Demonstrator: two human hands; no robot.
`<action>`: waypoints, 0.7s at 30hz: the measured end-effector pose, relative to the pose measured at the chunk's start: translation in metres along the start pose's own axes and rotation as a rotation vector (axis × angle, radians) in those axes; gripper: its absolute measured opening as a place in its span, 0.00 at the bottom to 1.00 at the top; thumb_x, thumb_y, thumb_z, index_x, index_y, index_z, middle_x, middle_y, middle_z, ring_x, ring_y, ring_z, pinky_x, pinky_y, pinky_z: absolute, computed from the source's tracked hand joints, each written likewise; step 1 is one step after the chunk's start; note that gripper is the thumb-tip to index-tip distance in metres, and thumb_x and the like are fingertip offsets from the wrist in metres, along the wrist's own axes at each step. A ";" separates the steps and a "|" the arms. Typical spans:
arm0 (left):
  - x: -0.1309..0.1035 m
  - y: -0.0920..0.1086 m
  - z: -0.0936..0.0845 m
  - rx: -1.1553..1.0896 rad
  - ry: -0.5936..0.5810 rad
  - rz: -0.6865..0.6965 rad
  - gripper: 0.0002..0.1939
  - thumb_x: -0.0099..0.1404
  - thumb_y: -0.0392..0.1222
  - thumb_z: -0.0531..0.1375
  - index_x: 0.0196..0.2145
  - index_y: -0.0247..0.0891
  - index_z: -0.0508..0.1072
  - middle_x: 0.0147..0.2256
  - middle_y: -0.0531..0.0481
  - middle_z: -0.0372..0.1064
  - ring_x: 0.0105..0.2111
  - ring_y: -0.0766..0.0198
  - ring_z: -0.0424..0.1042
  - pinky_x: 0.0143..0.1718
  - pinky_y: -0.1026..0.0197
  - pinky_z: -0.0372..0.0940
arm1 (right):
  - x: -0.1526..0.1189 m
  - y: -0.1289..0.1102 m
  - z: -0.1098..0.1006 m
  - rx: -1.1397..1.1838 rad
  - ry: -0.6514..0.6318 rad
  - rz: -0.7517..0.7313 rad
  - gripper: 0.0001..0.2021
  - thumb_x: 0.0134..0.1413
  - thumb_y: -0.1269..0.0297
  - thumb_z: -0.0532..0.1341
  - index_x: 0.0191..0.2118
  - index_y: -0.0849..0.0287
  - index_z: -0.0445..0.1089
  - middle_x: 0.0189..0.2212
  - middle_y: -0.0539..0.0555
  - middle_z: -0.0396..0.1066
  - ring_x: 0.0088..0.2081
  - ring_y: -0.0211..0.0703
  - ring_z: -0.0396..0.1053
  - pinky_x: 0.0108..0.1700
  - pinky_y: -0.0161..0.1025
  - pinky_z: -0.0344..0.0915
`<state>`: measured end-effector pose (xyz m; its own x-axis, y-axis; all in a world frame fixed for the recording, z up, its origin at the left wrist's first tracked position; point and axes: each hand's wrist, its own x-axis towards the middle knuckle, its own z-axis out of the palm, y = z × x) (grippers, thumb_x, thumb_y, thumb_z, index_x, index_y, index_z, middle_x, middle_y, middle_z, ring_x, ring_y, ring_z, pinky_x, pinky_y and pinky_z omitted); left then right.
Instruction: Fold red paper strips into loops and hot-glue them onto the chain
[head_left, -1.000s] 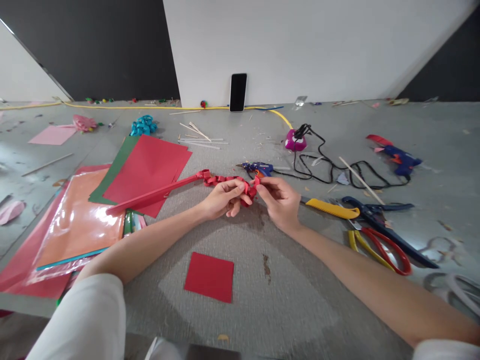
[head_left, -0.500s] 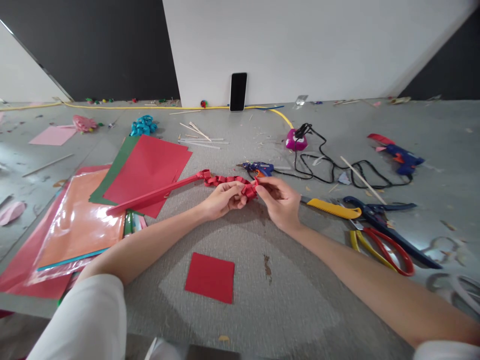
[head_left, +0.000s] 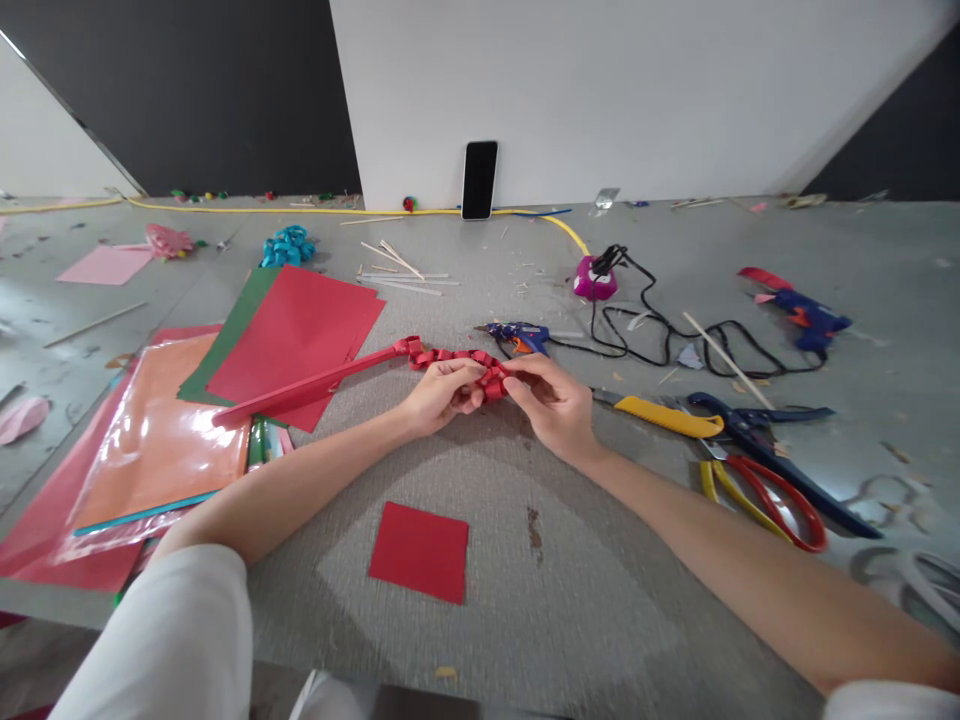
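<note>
A red folded paper chain (head_left: 452, 355) runs across the middle of the table, made of looped links with a long flat red strip (head_left: 315, 382) trailing to the left. My left hand (head_left: 444, 398) pinches the chain near its right end. Just beside it, my right hand (head_left: 551, 405) grips the end links between thumb and fingers. The fingertips partly hide those links. Behind the hands lies a blue glue gun (head_left: 517, 336) with an orange trigger. Closer to me, a red paper square (head_left: 420, 552) rests flat on the grey table (head_left: 585, 590).
Red sheets (head_left: 296, 335), a green sheet and a plastic packet of orange paper (head_left: 157, 440) lie left. To the right are a yellow cutter (head_left: 667, 416), red-and-yellow scissors (head_left: 784, 500), blue-handled pliers (head_left: 772, 455) and another glue gun (head_left: 806, 318). A phone (head_left: 479, 180) leans against the wall.
My right hand has shifted slightly left and down, with its fingers closer around the chain's end links. My left hand keeps its hold in nearly the same place.
</note>
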<state>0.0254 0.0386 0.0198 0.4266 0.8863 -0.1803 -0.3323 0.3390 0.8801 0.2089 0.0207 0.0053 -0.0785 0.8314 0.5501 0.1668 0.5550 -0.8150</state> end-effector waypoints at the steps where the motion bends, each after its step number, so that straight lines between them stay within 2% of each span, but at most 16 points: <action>1: 0.000 0.000 0.000 0.000 0.005 -0.003 0.12 0.62 0.44 0.65 0.26 0.36 0.69 0.17 0.55 0.67 0.14 0.73 0.59 0.18 0.67 0.49 | 0.000 0.000 0.000 -0.007 -0.010 -0.005 0.09 0.62 0.55 0.66 0.45 0.51 0.79 0.40 0.54 0.78 0.43 0.45 0.76 0.45 0.44 0.75; 10: 0.001 -0.001 -0.004 0.024 -0.014 -0.053 0.13 0.59 0.45 0.65 0.24 0.36 0.68 0.17 0.53 0.68 0.13 0.73 0.59 0.17 0.67 0.48 | 0.002 -0.003 -0.002 -0.039 -0.107 -0.034 0.09 0.66 0.57 0.63 0.46 0.49 0.79 0.39 0.53 0.77 0.42 0.44 0.74 0.46 0.44 0.73; 16: 0.000 0.000 -0.003 0.038 -0.032 -0.069 0.13 0.58 0.44 0.63 0.22 0.36 0.67 0.16 0.52 0.66 0.13 0.72 0.59 0.16 0.66 0.44 | 0.001 -0.001 -0.002 -0.062 -0.119 -0.044 0.08 0.67 0.58 0.63 0.46 0.49 0.78 0.40 0.53 0.77 0.42 0.45 0.74 0.46 0.44 0.72; 21: 0.001 0.001 -0.003 0.049 -0.027 -0.075 0.13 0.58 0.44 0.62 0.21 0.36 0.67 0.16 0.52 0.66 0.14 0.72 0.59 0.17 0.66 0.45 | 0.002 -0.003 -0.002 -0.056 -0.125 -0.067 0.07 0.67 0.60 0.62 0.46 0.49 0.78 0.39 0.52 0.76 0.41 0.44 0.74 0.45 0.43 0.71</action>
<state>0.0231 0.0402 0.0190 0.4712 0.8501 -0.2350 -0.2572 0.3873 0.8853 0.2107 0.0206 0.0093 -0.2126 0.7916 0.5729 0.2110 0.6097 -0.7641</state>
